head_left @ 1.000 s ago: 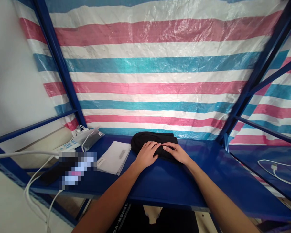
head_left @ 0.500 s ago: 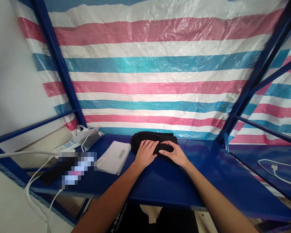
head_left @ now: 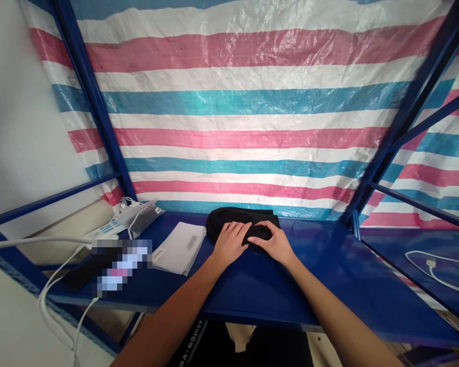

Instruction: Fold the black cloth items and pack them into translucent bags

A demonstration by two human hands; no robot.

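Sheeting (head_left: 233, 120), striped, backs a blue desk (head_left: 359, 270) where hands (head_left: 231, 244) (head_left: 278, 246) rest unclenched, close together, on black cloth (head_left: 239, 215).

A person's left hand (head_left: 230, 244) rests on a soft, folded black cloth bundle (head_left: 216, 222) as the right hand (head_left: 278, 246) curves over its near right part, thumb apart from fingers. Just left of the grip, flat white papers (head_left: 180, 247) lie on a glossy blue tabletop (head_left: 340, 285); beyond the hands hangs a red-white-and-blue striped plastic sheet (head_left: 245, 138).
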